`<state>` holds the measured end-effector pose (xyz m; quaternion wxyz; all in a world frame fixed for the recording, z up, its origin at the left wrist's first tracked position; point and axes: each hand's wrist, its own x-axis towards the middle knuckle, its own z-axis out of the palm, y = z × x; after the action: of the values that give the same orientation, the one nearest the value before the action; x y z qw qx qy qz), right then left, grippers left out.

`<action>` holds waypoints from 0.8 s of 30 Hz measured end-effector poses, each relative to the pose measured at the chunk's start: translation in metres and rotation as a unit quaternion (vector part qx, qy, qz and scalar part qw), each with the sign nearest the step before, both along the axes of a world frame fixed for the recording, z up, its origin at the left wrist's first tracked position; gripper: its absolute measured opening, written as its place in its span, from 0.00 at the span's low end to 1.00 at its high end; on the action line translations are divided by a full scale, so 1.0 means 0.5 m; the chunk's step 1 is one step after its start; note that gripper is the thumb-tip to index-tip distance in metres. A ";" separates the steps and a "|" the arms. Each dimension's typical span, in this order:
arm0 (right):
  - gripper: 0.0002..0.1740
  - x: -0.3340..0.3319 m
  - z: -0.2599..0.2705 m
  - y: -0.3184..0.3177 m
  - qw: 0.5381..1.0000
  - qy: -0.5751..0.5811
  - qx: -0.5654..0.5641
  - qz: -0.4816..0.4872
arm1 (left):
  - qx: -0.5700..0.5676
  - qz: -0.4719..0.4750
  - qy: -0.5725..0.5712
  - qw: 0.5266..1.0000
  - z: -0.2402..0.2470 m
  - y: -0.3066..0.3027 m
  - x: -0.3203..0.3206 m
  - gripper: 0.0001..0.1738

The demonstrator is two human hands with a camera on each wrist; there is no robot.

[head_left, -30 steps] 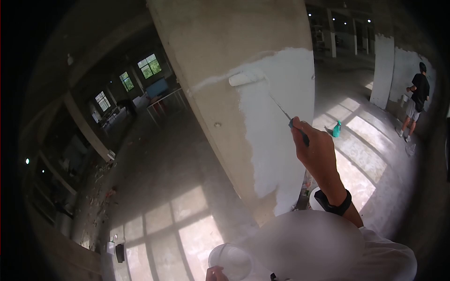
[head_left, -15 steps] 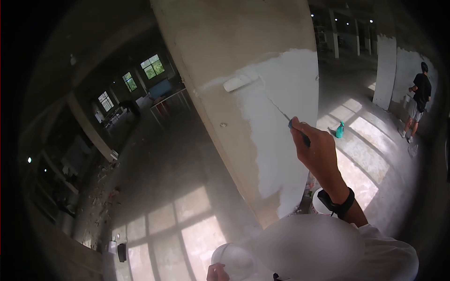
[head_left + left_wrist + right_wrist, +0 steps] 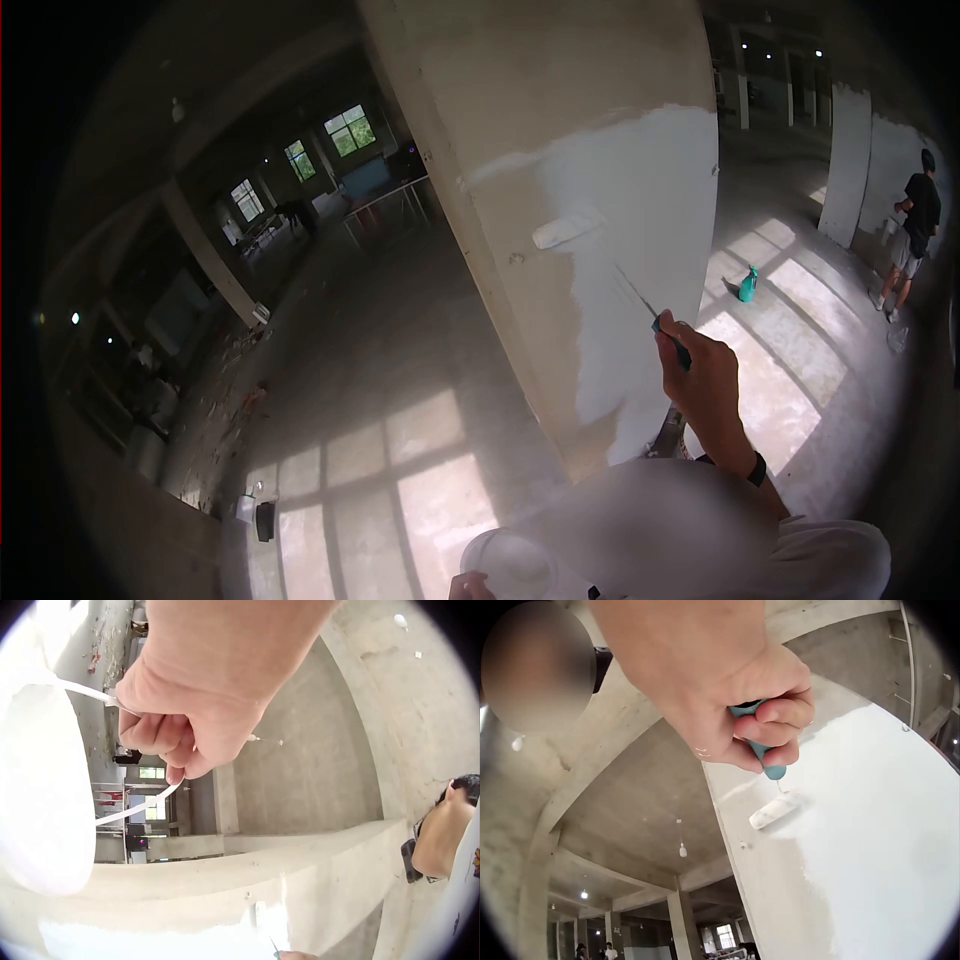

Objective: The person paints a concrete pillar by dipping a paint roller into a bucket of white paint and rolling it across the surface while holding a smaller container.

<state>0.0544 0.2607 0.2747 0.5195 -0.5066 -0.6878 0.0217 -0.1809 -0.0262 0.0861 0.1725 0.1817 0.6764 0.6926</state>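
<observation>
My right hand (image 3: 705,385) grips the teal handle (image 3: 776,771) of a paint roller (image 3: 568,229), thumb and fingers curled round it. The white roller sleeve lies on the wall face of a column, at the left border of its white painted patch (image 3: 650,200). Bare grey-beige plaster (image 3: 560,80) shows above and left of the patch. Low in the head view, my left hand (image 3: 470,587) is beside a white bucket (image 3: 510,535). In the left wrist view, its fingers curl round the bucket's thin white handle (image 3: 131,811); the bucket hangs from it.
A green spray bottle (image 3: 747,285) stands on the sunlit floor to the right. Farther right, a person in a black shirt (image 3: 918,215) faces another partly white wall. A small knob (image 3: 517,259) sticks out of the column. Debris (image 3: 235,355) lies along the left floor.
The roller first shifted slightly left, then moved down the wall along the patch's left border. My right hand has lowered with it. The head view has turned left; the left hand still holds the bucket.
</observation>
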 end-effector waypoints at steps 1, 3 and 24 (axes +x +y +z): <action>0.06 0.001 0.028 0.002 1.000 0.007 0.025 -0.001 | -0.004 0.002 0.001 1.000 0.003 -0.003 -0.001 0.09; 0.07 -0.001 0.065 0.013 0.999 0.009 0.045 0.007 | -0.012 0.000 -0.010 1.000 0.022 0.000 0.005 0.09; 0.08 -0.017 -0.199 -0.025 0.994 0.063 -0.062 0.060 | -0.013 -0.027 -0.009 1.000 0.026 -0.006 0.042 0.08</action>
<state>0.0461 0.2482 0.1752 0.5269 -0.4935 -0.6802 0.1272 -0.1600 -0.0291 0.0990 0.1990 0.1915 0.6785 0.6807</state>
